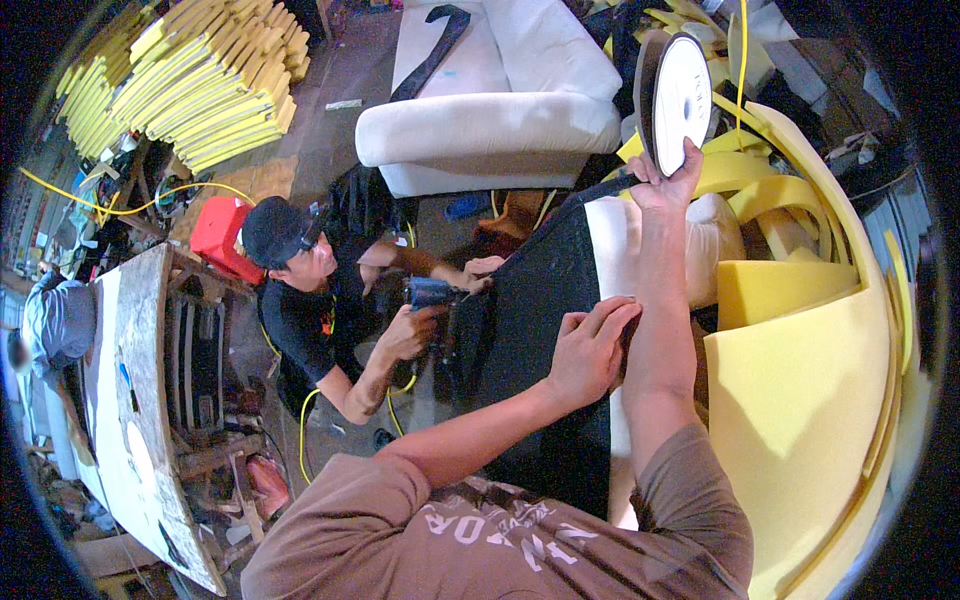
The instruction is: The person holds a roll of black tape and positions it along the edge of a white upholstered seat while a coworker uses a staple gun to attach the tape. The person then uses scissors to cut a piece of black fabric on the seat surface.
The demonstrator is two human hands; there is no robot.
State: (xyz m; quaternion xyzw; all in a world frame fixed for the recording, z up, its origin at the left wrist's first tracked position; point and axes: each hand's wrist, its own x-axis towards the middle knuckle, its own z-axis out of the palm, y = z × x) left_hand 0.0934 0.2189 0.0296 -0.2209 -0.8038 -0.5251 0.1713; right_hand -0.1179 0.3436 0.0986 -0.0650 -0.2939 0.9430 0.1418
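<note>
Raised at the upper right, my right hand [665, 182] grips a reel [684, 105] with a white round side and dark rim. A dark strip [565, 215] runs from near that hand down along the edge of black fabric [535, 330] on an upholstered piece. My left hand [597, 352] is closed in a pinch over the fabric's pale border, against my right forearm; whatever lies between its fingertips is hidden. Opposite me, a co-worker in a dark cap holds a blue power tool [430, 293] at the fabric's left edge, their other hand on the strip.
A white sofa [490, 130] stands beyond the fabric. Yellow foam sheets [800, 370] fill the right side, and stacked foam strips [200, 85] lie far left. A worktable [125, 300] and red container [222, 238] are at left. Yellow hoses [303, 430] trail around the co-worker.
</note>
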